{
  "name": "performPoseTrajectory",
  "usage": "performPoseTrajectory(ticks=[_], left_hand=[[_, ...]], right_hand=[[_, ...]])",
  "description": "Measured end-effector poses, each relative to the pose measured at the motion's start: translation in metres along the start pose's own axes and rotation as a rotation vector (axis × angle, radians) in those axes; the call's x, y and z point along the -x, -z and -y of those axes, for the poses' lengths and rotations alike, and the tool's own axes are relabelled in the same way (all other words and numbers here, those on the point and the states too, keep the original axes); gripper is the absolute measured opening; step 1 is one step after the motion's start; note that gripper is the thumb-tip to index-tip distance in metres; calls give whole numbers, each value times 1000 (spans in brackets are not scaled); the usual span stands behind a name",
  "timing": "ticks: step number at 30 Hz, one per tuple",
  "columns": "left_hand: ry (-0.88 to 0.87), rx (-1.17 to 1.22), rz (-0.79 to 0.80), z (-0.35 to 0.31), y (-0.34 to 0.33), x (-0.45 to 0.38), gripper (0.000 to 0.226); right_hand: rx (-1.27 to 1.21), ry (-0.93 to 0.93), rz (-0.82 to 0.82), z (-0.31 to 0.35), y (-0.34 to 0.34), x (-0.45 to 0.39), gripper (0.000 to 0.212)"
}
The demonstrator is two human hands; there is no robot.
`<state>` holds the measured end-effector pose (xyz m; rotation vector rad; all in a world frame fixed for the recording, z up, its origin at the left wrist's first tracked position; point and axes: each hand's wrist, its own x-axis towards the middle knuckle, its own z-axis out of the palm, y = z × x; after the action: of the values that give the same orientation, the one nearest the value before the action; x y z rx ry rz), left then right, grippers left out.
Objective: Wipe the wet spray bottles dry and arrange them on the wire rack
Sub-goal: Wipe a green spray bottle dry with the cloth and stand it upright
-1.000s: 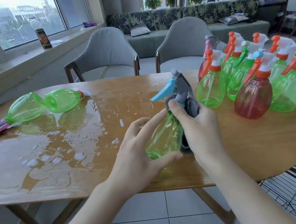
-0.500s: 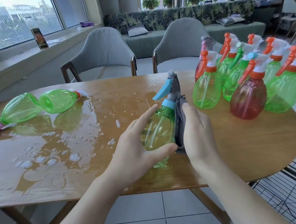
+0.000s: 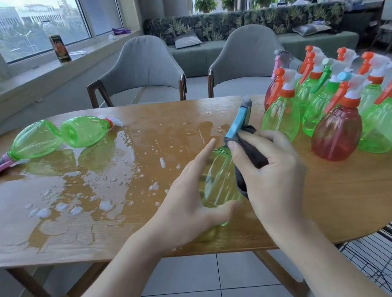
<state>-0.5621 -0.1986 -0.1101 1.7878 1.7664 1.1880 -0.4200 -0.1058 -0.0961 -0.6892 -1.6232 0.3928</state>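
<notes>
Left hand [image 3: 192, 199]: fingers spread and only lightly bent, cupped round the lower body of a green spray bottle [image 3: 220, 184]; thumb under its base, index finger straight along the left side. The bottle stands roughly upright at the near edge of the wooden table [image 3: 334, 189], blue trigger head pointing up.

Right hand [image 3: 277, 177]: fingers curled, pinching a dark grey cloth [image 3: 251, 157] against the bottle's shoulder and right side, just below the trigger. Cloth lies between palm and bottle.

Count, lying bottles: two green ones [image 3: 59, 139] on their sides at the left of the table, touching each other, in a wide puddle [image 3: 80, 183] with foam flecks. One has a pink trigger, the other an orange collar.

Count, standing bottles: a tight cluster [image 3: 339, 112] at the far right of the table. Two red bodies visible, the rest green; about nine in all, exact number uncertain because they overlap.

Wire rack [image 3: 387, 243]: black, beside the table at the right edge, partly in view.

Two grey chairs [image 3: 148, 67] behind the table.
</notes>
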Motion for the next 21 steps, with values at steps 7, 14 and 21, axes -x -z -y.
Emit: performPoseTrajectory(ticks=[7,14,21], left_hand=[[9,1,-3,2,-1,-4,102],[42,197,-46,8,4,2,91],[-6,240,-12,9,9,3,87]], right_hand=[[72,82,149,-1,-3,-10,18],[99,-12,206,-23,18,-17,17],[-37,-81,36,-18,39,-38,21]])
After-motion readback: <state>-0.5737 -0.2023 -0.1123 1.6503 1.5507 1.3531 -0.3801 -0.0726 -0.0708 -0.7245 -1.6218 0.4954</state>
